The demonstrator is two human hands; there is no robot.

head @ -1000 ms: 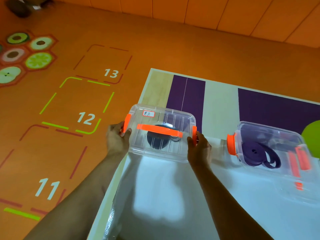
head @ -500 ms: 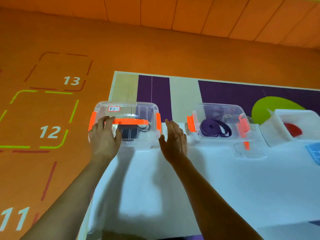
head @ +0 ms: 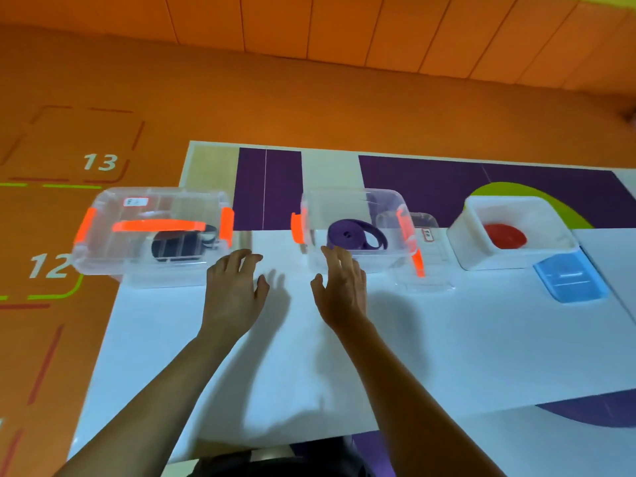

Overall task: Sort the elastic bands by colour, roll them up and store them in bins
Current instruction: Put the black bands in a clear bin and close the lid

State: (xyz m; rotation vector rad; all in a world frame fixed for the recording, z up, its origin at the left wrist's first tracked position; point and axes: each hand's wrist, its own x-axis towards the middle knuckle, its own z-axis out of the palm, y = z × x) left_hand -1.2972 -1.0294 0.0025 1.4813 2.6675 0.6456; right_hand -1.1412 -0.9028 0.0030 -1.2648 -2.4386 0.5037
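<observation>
Over the white counter (head: 378, 356), my left grip (head: 234, 287) and right grip (head: 342, 289) hover palm-down, fingers loosely spread, holding nothing. At ten o'clock sits the lidded bin (head: 137, 215) with the black band (head: 179, 243); at one o'clock the purple band (head: 354, 233) lies rolled in its open bin (head: 347, 201).

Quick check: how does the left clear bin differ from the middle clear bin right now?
The left bin has its lid on; the middle bin is open, with a loose lid lying beside it on the right. The left bin holds a rolled black band, the middle bin a purple band. Both are clear plastic with orange latches.
</observation>
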